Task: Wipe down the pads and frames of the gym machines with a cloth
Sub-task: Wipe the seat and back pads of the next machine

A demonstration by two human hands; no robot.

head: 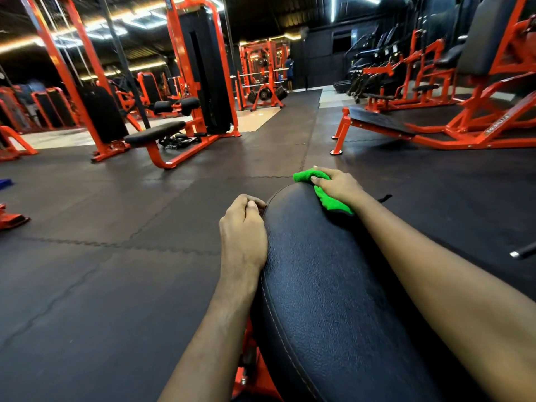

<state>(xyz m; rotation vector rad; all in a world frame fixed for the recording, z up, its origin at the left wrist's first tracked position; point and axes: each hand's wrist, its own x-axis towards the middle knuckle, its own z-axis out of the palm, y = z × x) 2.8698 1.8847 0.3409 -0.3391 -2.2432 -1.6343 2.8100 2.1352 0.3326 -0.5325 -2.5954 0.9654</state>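
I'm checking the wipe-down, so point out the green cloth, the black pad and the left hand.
green cloth (305, 177): head view, bunched far end.
black pad (333, 291): head view, bare top surface.
left hand (243, 227): head view, back of the hand.

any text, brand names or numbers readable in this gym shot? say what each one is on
"FITNESS" (likely; upside down and blurred): dark lettering on the orange frame rail of the machine at right.
Nothing to read on the black pad or the green cloth.
Any markings on the weight plates are too small and blurred to read.
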